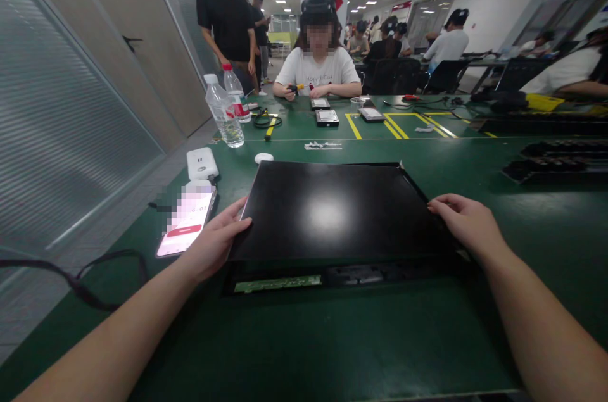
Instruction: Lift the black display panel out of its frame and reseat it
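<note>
A glossy black LCD panel [361, 206] lies over a dark frame [361, 274], reflecting a bright spot of light. A narrow green circuit board [278, 283] shows in the frame along the near side. My left hand [223, 237] grips the panel's left edge, thumb on top and the other fingers partly hidden beneath it. On the opposite side, my right hand [458, 219] has its fingers closed in a pinch at the right edge. Whether those fingertips hold the panel alone or also the frame, I cannot tell.
Left of the panel are a lit phone [187, 221], a white power bank [202, 163] and a water bottle [223, 112]. A small white case [264, 158] sits behind it. Across the green table, a person holds a screwdriver [295, 88] near hard drives [327, 117]. Dark strips [560, 158] lie right.
</note>
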A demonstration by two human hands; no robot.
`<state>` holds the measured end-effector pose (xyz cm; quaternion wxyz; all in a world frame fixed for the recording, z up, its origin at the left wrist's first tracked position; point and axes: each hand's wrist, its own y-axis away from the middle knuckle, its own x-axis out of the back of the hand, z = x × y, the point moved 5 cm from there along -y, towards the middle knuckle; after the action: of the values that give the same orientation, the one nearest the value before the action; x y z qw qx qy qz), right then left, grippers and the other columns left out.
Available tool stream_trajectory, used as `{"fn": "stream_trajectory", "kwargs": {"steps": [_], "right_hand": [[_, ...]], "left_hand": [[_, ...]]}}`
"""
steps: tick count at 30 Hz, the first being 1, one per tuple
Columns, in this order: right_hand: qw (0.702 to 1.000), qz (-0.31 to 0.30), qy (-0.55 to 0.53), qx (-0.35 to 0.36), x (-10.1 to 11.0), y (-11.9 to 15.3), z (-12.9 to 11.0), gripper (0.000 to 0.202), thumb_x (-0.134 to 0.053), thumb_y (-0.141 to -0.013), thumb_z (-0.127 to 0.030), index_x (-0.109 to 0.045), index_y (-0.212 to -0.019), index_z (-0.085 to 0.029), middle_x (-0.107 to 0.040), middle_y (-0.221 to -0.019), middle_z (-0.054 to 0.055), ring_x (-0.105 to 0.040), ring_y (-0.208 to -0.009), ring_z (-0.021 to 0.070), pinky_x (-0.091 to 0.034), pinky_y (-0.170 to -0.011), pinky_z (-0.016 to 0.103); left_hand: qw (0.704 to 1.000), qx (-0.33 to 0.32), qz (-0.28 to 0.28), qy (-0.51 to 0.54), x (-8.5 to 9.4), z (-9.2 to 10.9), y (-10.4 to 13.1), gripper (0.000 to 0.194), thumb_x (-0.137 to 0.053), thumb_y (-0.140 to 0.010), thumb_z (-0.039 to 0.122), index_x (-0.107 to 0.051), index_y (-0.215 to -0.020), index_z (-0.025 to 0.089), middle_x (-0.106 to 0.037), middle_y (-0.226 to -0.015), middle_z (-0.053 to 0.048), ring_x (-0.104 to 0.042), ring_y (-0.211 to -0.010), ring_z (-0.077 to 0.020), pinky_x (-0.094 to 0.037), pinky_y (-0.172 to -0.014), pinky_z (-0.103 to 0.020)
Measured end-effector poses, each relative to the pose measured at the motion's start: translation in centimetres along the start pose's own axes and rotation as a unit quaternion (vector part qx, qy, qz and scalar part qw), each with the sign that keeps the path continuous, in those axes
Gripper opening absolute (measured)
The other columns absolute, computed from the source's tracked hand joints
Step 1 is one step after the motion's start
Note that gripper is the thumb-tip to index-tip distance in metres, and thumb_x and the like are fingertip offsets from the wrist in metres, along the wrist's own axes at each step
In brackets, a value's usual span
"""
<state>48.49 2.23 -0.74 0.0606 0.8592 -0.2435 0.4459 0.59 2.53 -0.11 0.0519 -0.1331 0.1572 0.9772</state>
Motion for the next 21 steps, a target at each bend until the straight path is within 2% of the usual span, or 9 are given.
{"fn": "stream_trajectory", "kwargs": {"steps": [4, 15, 21], "right_hand": [[1.0, 0.003, 0.013, 0.018, 0.03, -0.02, -0.11, 0.03, -0.058, -0.075, -0.053, -0.076, -0.078, -0.029, -0.076, -0.08, 0.006, -0.068, -0.079, 0.029, -0.044, -0.069, 0.04], [0.999, 0.021, 0.006, 0.049, 0.17, -0.1, -0.17, 0.029, -0.061, -0.071, -0.054, -0.077, -0.073, -0.03, -0.075, -0.07, 0.005, -0.067, -0.071, 0.029, -0.045, -0.064, 0.04], [0.999, 0.009, 0.013, 0.04, 0.07, -0.17, -0.09, 0.029, -0.06, -0.072, -0.055, -0.076, -0.074, -0.03, -0.074, -0.072, 0.006, -0.066, -0.07, 0.028, -0.044, -0.064, 0.039]], "left_hand": [[1.0, -0.003, -0.001, 0.001, 0.03, 0.02, 0.01, 0.084, -0.08, -0.075, 0.01, -0.053, -0.155, 0.018, -0.08, -0.123, -0.014, -0.08, -0.102, -0.0323, -0.067, -0.08, -0.035], [1.0, 0.0, -0.01, -0.01, 0.24, -0.1, -0.09, 0.087, -0.082, -0.076, 0.012, -0.051, -0.157, 0.018, -0.079, -0.126, -0.016, -0.08, -0.102, -0.0327, -0.066, -0.082, -0.035], [1.0, 0.002, -0.003, -0.013, 0.11, -0.11, -0.12, 0.085, -0.08, -0.077, 0.012, -0.05, -0.156, 0.016, -0.079, -0.124, -0.015, -0.079, -0.103, -0.032, -0.066, -0.081, -0.034]]}}
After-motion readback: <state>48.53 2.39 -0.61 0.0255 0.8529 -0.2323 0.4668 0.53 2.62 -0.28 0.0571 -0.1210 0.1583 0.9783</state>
